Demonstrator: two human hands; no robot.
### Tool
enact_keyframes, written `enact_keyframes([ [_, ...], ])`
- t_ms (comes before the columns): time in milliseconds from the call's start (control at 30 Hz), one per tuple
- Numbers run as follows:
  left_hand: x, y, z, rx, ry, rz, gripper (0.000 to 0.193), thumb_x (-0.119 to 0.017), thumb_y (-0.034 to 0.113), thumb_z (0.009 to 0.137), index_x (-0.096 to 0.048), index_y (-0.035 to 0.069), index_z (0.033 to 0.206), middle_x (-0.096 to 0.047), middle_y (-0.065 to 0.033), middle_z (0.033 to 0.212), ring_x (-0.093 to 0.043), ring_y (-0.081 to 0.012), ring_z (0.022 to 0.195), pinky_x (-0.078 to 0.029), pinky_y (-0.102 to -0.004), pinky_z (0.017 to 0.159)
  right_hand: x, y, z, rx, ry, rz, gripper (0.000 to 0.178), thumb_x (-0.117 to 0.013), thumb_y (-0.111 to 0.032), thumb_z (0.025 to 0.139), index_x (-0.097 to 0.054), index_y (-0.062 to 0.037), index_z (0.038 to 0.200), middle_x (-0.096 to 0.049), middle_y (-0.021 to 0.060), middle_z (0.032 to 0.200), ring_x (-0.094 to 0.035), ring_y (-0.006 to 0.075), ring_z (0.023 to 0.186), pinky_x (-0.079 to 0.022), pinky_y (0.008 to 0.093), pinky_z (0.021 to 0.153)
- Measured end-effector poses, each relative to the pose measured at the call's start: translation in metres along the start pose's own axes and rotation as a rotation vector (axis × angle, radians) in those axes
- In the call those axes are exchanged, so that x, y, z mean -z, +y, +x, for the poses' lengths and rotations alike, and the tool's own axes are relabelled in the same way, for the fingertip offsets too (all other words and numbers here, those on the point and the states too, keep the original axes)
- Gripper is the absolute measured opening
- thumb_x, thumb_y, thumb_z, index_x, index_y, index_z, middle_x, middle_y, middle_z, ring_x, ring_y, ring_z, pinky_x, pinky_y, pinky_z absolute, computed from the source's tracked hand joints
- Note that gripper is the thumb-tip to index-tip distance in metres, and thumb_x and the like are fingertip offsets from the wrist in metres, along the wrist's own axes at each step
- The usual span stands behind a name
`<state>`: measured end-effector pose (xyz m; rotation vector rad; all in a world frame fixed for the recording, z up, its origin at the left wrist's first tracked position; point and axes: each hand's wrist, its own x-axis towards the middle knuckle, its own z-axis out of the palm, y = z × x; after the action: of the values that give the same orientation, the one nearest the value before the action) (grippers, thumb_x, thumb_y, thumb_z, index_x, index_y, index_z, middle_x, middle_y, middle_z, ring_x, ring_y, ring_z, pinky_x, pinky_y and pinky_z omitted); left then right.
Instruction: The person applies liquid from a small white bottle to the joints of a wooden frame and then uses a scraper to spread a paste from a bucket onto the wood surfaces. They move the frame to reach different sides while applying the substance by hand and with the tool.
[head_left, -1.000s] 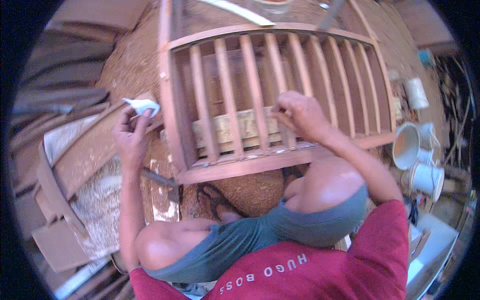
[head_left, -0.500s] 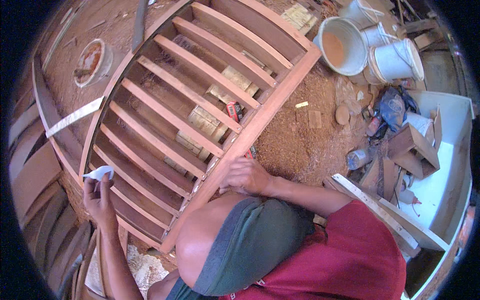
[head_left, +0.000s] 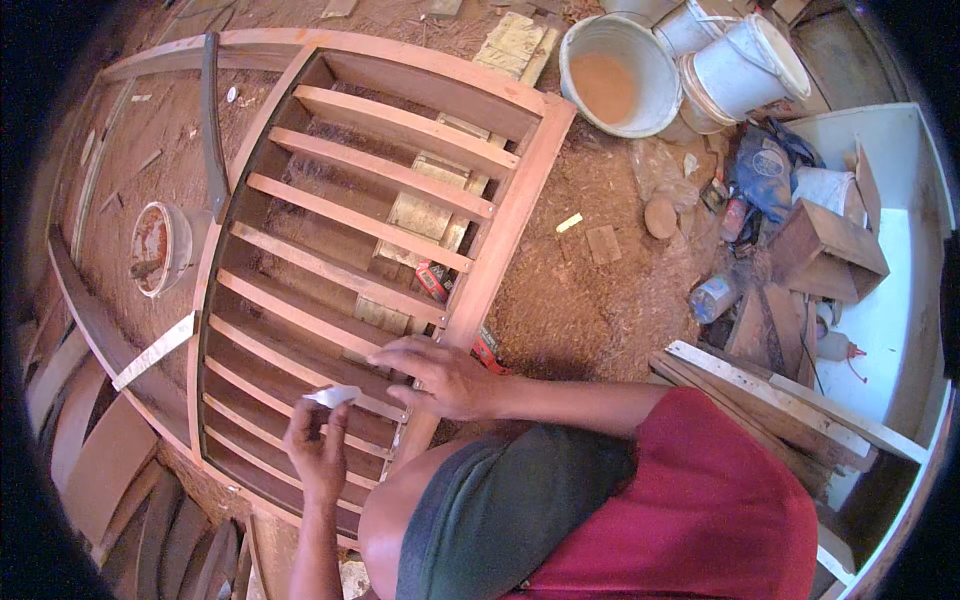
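A person's left hand (head_left: 318, 450) pinches a small white plastic bottle (head_left: 335, 397) with a pointed nozzle above the lower part of a reddish-brown wooden frame (head_left: 503, 240), while the right hand (head_left: 440, 380), fingers loosely spread and apparently empty, reaches over the frame's right rail. Narrow wooden slats (head_left: 360, 222) already span the frame; pale spots show at some slat ends, but whether any joint remains unfinished cannot be told. Brown, sawdust-strewn floor (head_left: 570, 310) surrounds the frame, with a white bucket (head_left: 655, 85) of orange-brown material at its upper right and curved brown boards (head_left: 120, 430) at its lower left.
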<state>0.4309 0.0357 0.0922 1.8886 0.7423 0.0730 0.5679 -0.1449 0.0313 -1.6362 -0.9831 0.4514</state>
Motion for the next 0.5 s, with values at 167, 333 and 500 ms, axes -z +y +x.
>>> enact_keyframes([
  [167,-0.015,-0.009,-0.012,-0.03,-0.003,0.051,0.013,-0.068,0.005,0.089,-0.063,-0.004,0.098,-0.066,-0.01,0.085,-0.061,-0.014,0.077,-0.049,-0.0274,0.071,-0.021,0.002,0.016,-0.019,-0.047,0.139,0.046,-0.07,-0.024,0.089,-0.058,0.0003,0.126,-0.061,0.0197,0.119,-0.06,0.033,0.112,-0.05,0.0413,0.093],
  [333,-0.014,-0.004,-0.01,-0.093,0.019,0.146,0.015,-0.07,0.007,0.088,-0.066,-0.001,0.1,-0.066,-0.0109,0.085,-0.064,-0.0175,0.077,-0.051,-0.03,0.07,-0.019,0.005,0.017,-0.008,-0.167,0.211,0.039,-0.069,-0.022,0.088,-0.064,0.0004,0.119,-0.066,0.0183,0.108,-0.064,0.0321,0.101,-0.051,0.0402,0.086],
  [500,-0.015,-0.002,-0.009,-0.185,-0.006,0.166,0.028,-0.071,0.006,0.087,-0.064,-0.002,0.113,-0.066,-0.0146,0.094,-0.067,-0.021,0.083,-0.053,-0.0318,0.075,-0.019,0.003,0.017,-0.081,-0.174,0.295,0.035,-0.069,-0.018,0.087,-0.064,-0.0008,0.117,-0.066,0.0165,0.105,-0.065,0.0314,0.098,-0.051,0.0401,0.085],
])
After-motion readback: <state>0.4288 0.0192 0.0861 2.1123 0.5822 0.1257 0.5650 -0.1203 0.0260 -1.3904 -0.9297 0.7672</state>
